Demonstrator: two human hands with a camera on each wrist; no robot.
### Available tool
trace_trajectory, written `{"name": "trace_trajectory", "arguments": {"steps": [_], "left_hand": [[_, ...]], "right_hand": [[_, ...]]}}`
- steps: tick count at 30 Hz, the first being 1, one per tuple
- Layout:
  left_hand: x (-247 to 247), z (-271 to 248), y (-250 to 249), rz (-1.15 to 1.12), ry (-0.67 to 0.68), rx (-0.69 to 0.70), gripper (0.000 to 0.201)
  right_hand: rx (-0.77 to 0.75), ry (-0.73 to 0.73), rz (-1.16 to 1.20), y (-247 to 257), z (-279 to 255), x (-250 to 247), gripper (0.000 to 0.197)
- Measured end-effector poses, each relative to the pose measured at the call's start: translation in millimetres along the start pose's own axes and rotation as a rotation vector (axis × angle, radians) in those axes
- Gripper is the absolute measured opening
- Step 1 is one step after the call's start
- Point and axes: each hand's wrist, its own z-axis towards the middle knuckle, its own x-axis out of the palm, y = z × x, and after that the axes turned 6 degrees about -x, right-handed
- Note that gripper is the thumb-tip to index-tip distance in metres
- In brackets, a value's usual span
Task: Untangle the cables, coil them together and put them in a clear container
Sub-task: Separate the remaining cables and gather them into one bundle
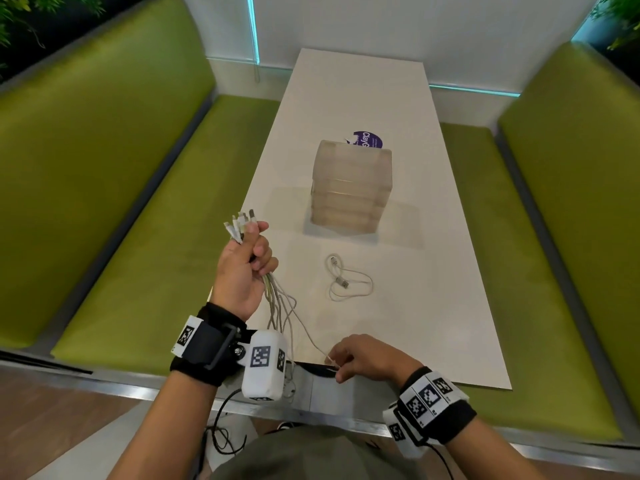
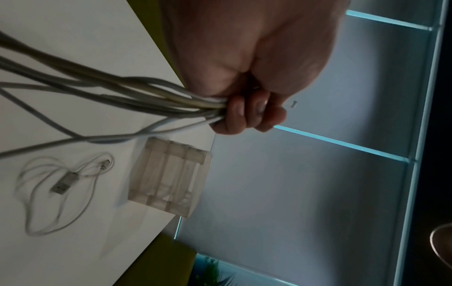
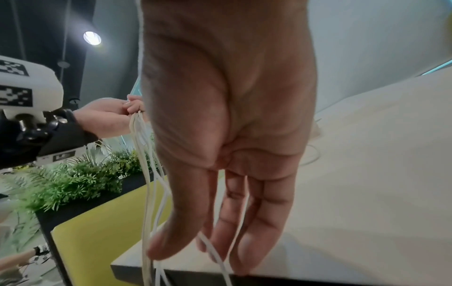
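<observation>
Head view: right hand (image 1: pixel 367 356) at the near table (image 1: pixel 433 306) edge pinches one cable strand. Left hand (image 1: pixel 242 268) grips the cables (image 1: pixel 280 306), plugs above the fist. A loose cable (image 1: pixel 348 280) lies beyond, then the container (image 1: pixel 351 188); behind it a label (image 1: pixel 369 139) reads "Clay". Left wrist view alone shows the container's ribs.

Both forearms are bare. Each wrist wears a black band (image 1: pixel 204 355) carrying white blocks printed with black square markers. A white camera pod (image 1: pixel 262 365) on a metal bracket sits at the left wrist, trailing a thin black cable (image 1: pixel 221 414).
</observation>
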Motion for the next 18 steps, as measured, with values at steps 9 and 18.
{"name": "trace_trajectory", "arguments": {"steps": [9,18], "left_hand": [[20,-13,21,0.120,0.111,-0.079,0.020],[7,-17,24,0.153,0.081,-0.075,0.019]], "right_hand": [[-0.154,-0.207,0.254,47,-3,-39,0.070],[0.232,-0.462,-0.149,-16,55,-62,0.026]]}}
